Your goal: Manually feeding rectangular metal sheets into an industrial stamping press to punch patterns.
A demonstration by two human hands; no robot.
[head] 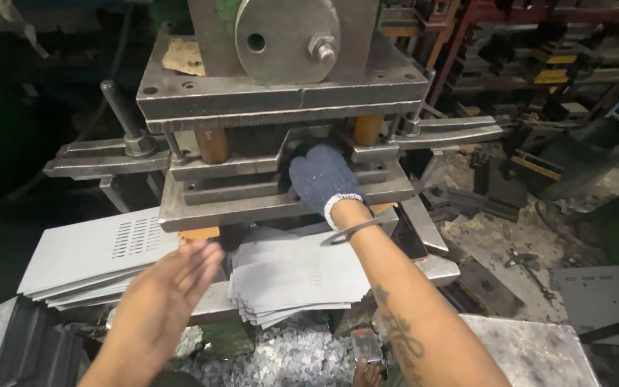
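Nearest, the bare left hand (162, 294) hovers open and blurred, holding nothing, beside a fanned stack of thin grey sheet blanks (299, 276) on the worktop (442, 269). These look light, stiff and sharp-edged; best taken by a long edge. Beyond, the gloved right hand (322, 179) reaches between the press plates (281, 93); its grip is hidden. Room there is tight, edges all round.

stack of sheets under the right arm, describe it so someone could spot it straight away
Start at the big steel press, where the gloved right hand reaches in. Just below, under that forearm, lies a fanned stack of plain grey sheets. Unlike the left stack, its top sheet shows no slotted vents.
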